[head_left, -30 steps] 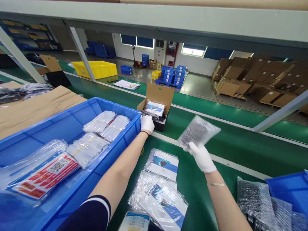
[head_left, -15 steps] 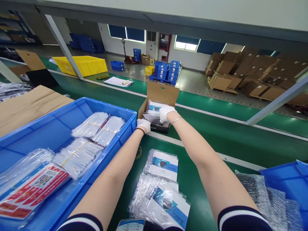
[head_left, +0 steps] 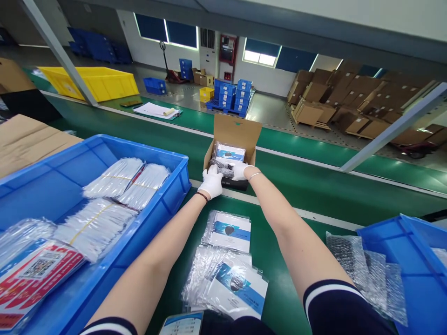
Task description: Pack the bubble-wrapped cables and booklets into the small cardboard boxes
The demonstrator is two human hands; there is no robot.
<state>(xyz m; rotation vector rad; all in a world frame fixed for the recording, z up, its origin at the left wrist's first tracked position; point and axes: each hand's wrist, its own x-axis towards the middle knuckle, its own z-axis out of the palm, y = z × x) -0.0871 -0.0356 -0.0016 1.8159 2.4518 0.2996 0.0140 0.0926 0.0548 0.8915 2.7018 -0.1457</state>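
An open cardboard box (head_left: 238, 126) stands on the green bench, its lid raised at the back. Inside lies a bagged white-and-blue booklet (head_left: 228, 152), with a dark bubble-wrapped packet (head_left: 225, 171) in front of it. My left hand (head_left: 211, 183), in a white glove, rests at the box's front left corner, fingers stretched over the rim against the packet. My right hand (head_left: 240, 171), also gloved, is inside at the front right, its fingers bent onto the packet; their tips are partly hidden. Nearer me lie more bagged booklets (head_left: 240, 284) in overlapping piles.
On the left, a blue bin (head_left: 153, 157) holds banded bundles of white sleeves (head_left: 113, 179). A second blue bin (head_left: 380, 229) and bubble-wrap bags (head_left: 349, 256) are at the right. Farther back are a yellow bin (head_left: 101, 83), papers (head_left: 153, 110) and slanted posts (head_left: 391, 128).
My left hand has moved up over the box's front rim with its fingers extended. My right hand has gone lower into the box, uncovering more of the booklet. The view has shifted slightly.
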